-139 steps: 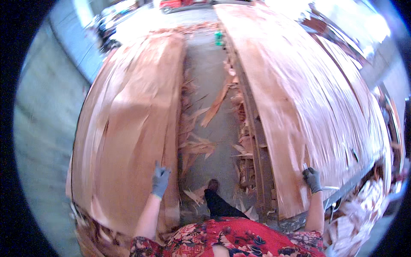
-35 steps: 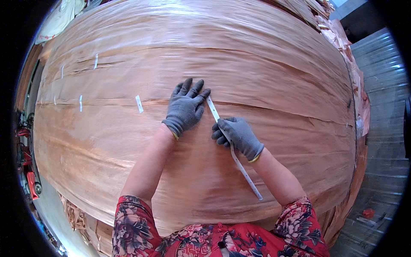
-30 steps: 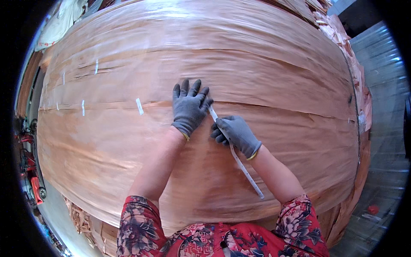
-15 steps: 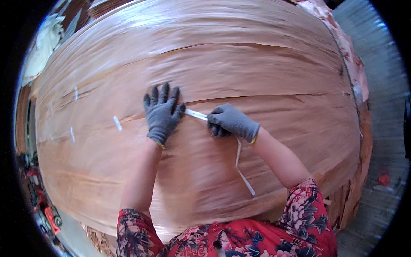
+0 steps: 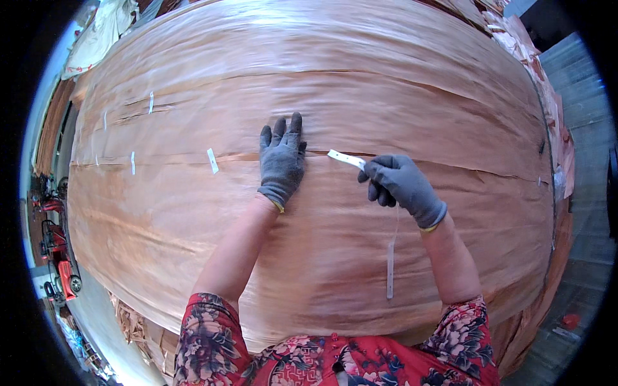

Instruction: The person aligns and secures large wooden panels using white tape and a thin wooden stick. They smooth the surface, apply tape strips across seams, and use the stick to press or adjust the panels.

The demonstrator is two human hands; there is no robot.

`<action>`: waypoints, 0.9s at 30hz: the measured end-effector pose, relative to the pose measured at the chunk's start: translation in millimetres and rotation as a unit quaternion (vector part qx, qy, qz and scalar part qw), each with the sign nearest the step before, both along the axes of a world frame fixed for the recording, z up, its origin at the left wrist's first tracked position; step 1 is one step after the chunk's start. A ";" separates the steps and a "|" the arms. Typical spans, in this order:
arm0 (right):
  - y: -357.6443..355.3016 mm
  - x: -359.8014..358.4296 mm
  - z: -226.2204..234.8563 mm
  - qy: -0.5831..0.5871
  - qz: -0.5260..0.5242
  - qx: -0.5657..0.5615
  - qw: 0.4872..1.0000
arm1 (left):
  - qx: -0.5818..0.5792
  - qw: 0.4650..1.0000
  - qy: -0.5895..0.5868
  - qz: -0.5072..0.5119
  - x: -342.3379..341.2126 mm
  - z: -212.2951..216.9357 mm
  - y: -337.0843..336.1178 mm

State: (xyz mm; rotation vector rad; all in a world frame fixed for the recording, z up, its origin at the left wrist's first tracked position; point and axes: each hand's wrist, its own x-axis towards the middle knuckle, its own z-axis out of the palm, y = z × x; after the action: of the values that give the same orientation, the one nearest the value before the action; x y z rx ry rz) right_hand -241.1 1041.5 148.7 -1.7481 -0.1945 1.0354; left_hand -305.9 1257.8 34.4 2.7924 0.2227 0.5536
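A broad reddish-brown sheet of thin wood veneer (image 5: 347,257) lies spread before me, with a long dark split (image 5: 450,164) running across it. My left hand (image 5: 282,161), in a grey glove, presses flat on the sheet over that split, fingers stretched out. To its right, my gloved right hand (image 5: 402,186) pinches a white paper tape (image 5: 346,158) dotted with small dark holes. One end sticks out leftward above the split, apart from my left hand. The tape's other end (image 5: 390,270) dangles below my right hand.
Short white tape pieces, one near my left hand (image 5: 212,161) and others farther left (image 5: 133,163), cross splits in the sheet. Torn veneer (image 5: 135,321) lies at the lower left. A red wheeled machine (image 5: 64,276) stands on the floor at left. Ragged pinkish sheets (image 5: 547,96) edge the right side.
The view has shifted, so the sheet sits farther right. My right hand has drawn away from my left, and the tape's end now shows free of the left thumb. My left fingers are closer together.
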 end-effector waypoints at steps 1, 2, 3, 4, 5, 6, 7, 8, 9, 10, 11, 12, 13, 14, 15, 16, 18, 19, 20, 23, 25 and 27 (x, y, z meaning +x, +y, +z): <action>3.7 2.7 5.7 -0.007 -0.008 0.009 1.000 | -0.014 1.000 -0.009 -0.004 -1.5 2.6 -0.3; 7.3 4.9 11.0 -0.014 -0.015 0.019 1.000 | -0.040 0.999 0.007 -0.006 -2.8 5.2 -1.0; 10.5 8.5 15.8 -0.027 0.004 0.050 0.998 | -0.016 1.000 -0.001 -0.016 -4.9 7.8 -1.6; 13.7 10.2 18.6 -0.023 -0.012 0.035 0.999 | -0.002 1.000 0.016 -0.023 -8.0 10.4 -2.2; 16.0 11.3 19.6 -0.019 -0.012 0.054 0.998 | 0.010 0.999 0.011 -0.029 -9.3 12.1 -3.1; 17.0 12.2 18.8 -0.019 -0.001 0.111 0.994 | 0.017 0.999 0.021 -0.035 -9.8 13.4 -4.0; 18.1 9.7 14.6 -0.015 -0.006 0.105 0.994 | 0.022 0.999 0.009 -0.038 -10.4 13.9 -4.3; 19.6 4.9 7.5 0.005 -0.019 0.053 0.998 | 0.034 0.998 -0.014 -0.046 -10.4 14.0 -4.1; 21.2 -1.7 -2.1 0.022 -0.022 0.034 0.999 | 0.010 0.999 0.002 -0.039 -10.0 13.4 -3.4; 21.9 -7.5 -12.1 0.040 -0.030 -0.005 0.999 | -0.005 0.999 0.006 -0.038 -9.0 12.5 -2.0; 20.8 -11.2 -21.4 0.065 -0.035 -0.028 0.997 | -0.019 0.999 0.005 -0.039 -7.9 11.3 -0.5; 19.6 -14.6 -29.8 0.075 -0.046 -0.048 0.995 | -0.073 0.997 0.004 -0.037 -6.8 9.8 0.9; 18.1 -16.7 -36.4 0.072 -0.047 -0.033 0.996 | -0.125 0.991 -0.002 -0.039 -5.6 8.5 1.8; 17.1 -17.9 -41.7 0.072 -0.057 -0.054 0.994 | -0.176 0.984 -0.007 -0.041 -4.8 7.3 2.5; 16.3 -18.2 -45.1 0.064 -0.050 -0.038 0.996 | -0.132 0.991 -0.010 -0.012 -3.7 6.2 1.4; 15.3 -18.5 -47.1 0.059 -0.047 -0.037 0.996 | -0.088 0.996 -0.014 0.017 -2.2 5.1 -1.4; 13.4 -17.6 -47.6 0.060 -0.050 -0.030 0.996 | -0.046 0.997 -0.011 0.060 0.4 4.6 -7.0; 13.2 -17.7 -47.5 0.066 -0.054 -0.026 0.996 | -0.048 0.996 -0.006 0.076 1.8 5.2 -10.0; 13.2 -18.2 -47.6 0.071 -0.057 -0.021 0.996 | -0.050 0.995 -0.009 0.091 3.3 6.6 -12.8; 12.4 -16.2 -48.5 0.086 -0.058 -0.012 0.995 | -0.027 0.984 0.092 0.152 14.0 14.3 -19.4; 13.2 -16.0 -50.1 0.078 -0.060 -0.007 0.995 | -0.027 0.984 0.098 0.150 27.2 20.2 -24.2; 13.2 -15.3 -52.3 0.062 -0.051 -0.005 0.997 | -0.030 0.994 0.025 0.105 46.3 24.0 -30.0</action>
State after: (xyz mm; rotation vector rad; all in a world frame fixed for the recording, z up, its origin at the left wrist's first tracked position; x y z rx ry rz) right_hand -256.5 1054.7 96.5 -1.6798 -0.0213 1.0674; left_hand -259.6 1227.7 58.4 2.7441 0.5398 0.5146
